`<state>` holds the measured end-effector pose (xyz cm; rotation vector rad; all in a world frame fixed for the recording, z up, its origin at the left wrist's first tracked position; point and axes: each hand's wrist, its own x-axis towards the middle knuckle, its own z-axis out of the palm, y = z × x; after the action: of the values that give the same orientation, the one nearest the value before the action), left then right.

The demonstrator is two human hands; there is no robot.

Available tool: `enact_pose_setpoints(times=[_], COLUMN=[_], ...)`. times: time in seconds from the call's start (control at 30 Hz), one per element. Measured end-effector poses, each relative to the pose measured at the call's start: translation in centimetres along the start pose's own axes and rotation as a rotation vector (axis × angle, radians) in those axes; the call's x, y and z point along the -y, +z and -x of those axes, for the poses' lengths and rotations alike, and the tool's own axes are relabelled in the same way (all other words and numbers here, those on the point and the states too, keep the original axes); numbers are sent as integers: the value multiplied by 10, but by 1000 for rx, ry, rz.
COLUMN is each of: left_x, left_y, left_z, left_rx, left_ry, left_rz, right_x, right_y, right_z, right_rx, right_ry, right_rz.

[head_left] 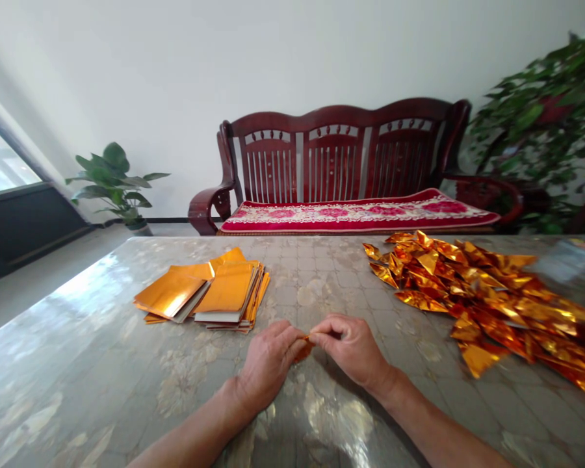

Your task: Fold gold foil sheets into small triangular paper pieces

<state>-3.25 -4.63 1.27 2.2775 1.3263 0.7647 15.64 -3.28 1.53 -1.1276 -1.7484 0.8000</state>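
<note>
Between my two hands is a small piece of shiny gold foil paper [302,351], mostly covered by the fingers. My left hand [272,354] is closed around its left part, knuckles up. At its upper right tip, my right hand [351,346] pinches the foil between thumb and forefinger. Just beyond my left hand lie stacks of flat gold foil sheets [227,288], some showing pale undersides. A large heap of folded gold foil pieces [472,286], pointed and crumpled-looking, spreads over the right side of the table.
The table [185,377] has a glossy, clear-looking cover with a floral tile pattern. Clear plastic [568,260] lies at the far right. Past the table stand a dark wooden bench [331,156] with a red floral cushion [355,214] and potted plants [114,185] [546,123].
</note>
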Motion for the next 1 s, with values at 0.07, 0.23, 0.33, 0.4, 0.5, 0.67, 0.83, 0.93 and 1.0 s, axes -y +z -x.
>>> enact_pose_setpoints(times=[0.07, 0.23, 0.33, 0.4, 0.5, 0.67, 0.83, 0.93, 1.0], left_x=[2, 6, 6, 5, 3, 1, 2, 2, 1], left_y=[2, 4, 4, 4, 3, 2, 5, 7, 6], left_z=[0, 1, 3, 4, 5, 4, 4, 4, 4], left_rx=[-4, -58, -92, -100, -81, -101, -123, -158, -179], left_ry=[13, -26, -35, -35, -36, -54, -79, -113, -84], left_rz=[37, 230, 288, 309, 338, 318, 306, 334, 334], right_x=[1, 4, 8, 10, 11, 12, 10, 10, 11], right_y=[0, -6, -7, -5, -2, -1, 3, 5, 5], right_z=[0, 1, 2, 2, 3, 4, 4, 4, 4], right_rx=[19, 109, 100, 77, 55, 55, -58, -38, -21], right_ry=[58, 72, -42, -82, -103, -113, -87, -89, -88], right_rz=[-45, -205, -168, -136, -122, -130, -58, -68, -87])
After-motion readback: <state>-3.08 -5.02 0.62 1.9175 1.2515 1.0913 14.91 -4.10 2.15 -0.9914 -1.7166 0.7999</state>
